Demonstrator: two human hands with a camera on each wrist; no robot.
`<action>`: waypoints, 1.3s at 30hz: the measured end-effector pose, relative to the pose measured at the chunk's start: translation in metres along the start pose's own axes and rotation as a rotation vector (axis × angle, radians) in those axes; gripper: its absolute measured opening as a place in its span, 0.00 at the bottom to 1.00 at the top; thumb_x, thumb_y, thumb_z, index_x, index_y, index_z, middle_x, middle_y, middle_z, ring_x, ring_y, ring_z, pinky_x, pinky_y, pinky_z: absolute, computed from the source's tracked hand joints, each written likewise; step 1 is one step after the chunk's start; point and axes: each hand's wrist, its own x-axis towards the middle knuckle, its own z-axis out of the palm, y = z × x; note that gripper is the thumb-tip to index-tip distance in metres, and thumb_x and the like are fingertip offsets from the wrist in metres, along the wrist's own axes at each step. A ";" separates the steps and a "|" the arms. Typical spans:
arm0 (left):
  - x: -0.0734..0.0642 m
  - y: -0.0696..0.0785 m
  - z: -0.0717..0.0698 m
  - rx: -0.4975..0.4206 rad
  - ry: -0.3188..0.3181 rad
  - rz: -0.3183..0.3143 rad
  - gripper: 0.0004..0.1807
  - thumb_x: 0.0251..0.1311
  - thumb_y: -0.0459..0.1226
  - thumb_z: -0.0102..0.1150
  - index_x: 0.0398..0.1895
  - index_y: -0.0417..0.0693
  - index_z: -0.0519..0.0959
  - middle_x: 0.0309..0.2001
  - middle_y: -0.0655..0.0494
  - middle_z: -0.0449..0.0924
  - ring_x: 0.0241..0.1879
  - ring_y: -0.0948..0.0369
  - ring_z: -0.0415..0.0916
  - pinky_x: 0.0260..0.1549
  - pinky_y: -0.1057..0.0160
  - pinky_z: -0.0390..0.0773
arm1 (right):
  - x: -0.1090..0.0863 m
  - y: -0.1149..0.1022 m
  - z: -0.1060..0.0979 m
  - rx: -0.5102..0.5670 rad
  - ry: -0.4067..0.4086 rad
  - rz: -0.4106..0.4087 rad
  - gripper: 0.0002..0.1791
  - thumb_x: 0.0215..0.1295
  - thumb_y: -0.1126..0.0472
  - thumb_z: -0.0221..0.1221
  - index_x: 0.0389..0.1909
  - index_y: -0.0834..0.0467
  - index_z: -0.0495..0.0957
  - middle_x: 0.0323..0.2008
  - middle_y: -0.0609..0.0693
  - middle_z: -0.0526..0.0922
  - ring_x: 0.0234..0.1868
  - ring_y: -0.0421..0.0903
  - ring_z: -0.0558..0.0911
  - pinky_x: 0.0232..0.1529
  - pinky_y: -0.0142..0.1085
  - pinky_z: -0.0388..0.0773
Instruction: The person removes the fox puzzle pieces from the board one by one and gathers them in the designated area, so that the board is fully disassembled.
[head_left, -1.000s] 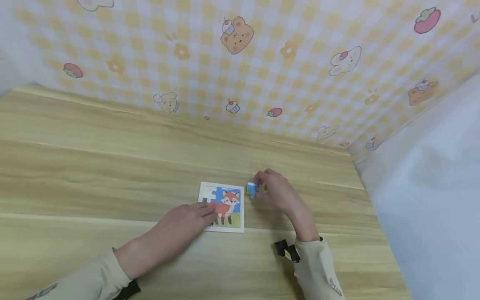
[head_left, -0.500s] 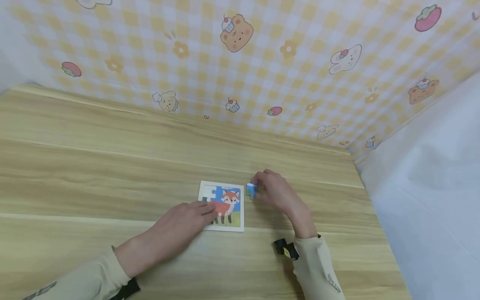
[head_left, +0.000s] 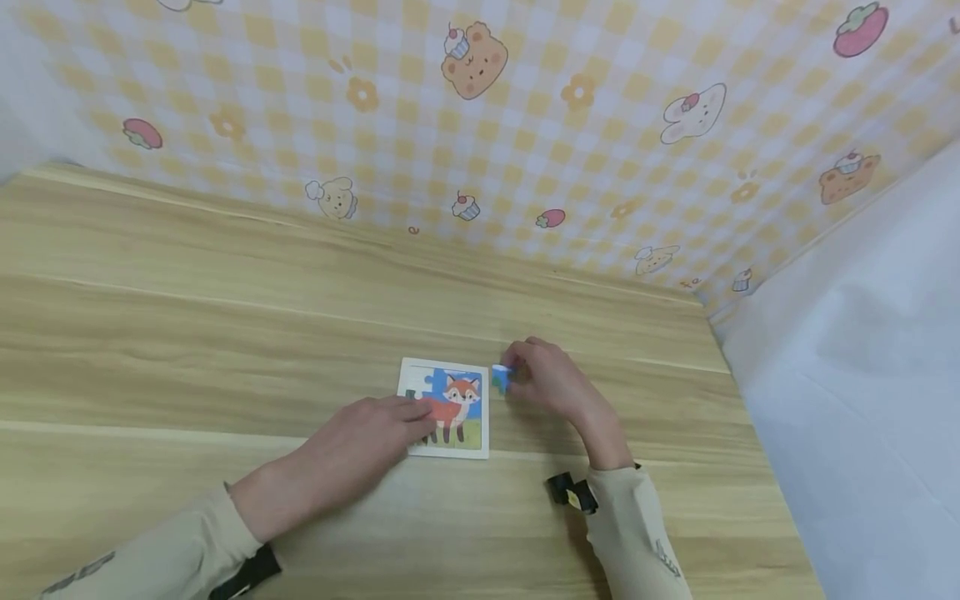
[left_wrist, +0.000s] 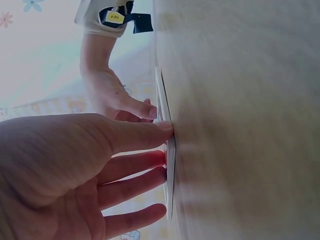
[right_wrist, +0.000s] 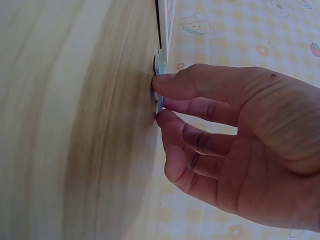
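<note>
A square fox jigsaw puzzle [head_left: 471, 433] in a white frame lies flat on the wooden table. Its upper left part shows a pale bare patch, partly beside the fingers. My left hand [head_left: 360, 437] rests on the puzzle's left side with fairly straight fingers; the thumb touches the near edge in the left wrist view. Just right of the frame, a blue and green puzzle piece [head_left: 500, 377] is at table level, pinched between thumb and fingers of my right hand [head_left: 551, 379]. In the right wrist view the piece [right_wrist: 160, 61] is seen edge-on, close to the puzzle frame [right_wrist: 164, 22].
The wooden table [head_left: 187, 333] reaches back to a yellow checked cloth [head_left: 405, 150] with cartoon prints. White cloth [head_left: 847, 400] hangs along the right side. A black wrist-worn device [head_left: 573, 493] sits by the right sleeve, another black device [head_left: 251, 571] below the left sleeve.
The piece in my right hand has shifted and turned very slightly beside the frame. My left hand stays on the puzzle. The head view has tilted a little.
</note>
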 end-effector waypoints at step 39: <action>0.002 -0.004 -0.001 0.049 -0.016 0.031 0.18 0.47 0.35 0.70 0.44 0.46 0.82 0.44 0.49 0.78 0.43 0.54 0.74 0.44 0.53 0.75 | 0.002 -0.030 -0.005 0.001 -0.004 -0.128 0.11 0.52 0.69 0.60 0.37 0.58 0.79 0.30 0.46 0.76 0.29 0.42 0.73 0.32 0.34 0.72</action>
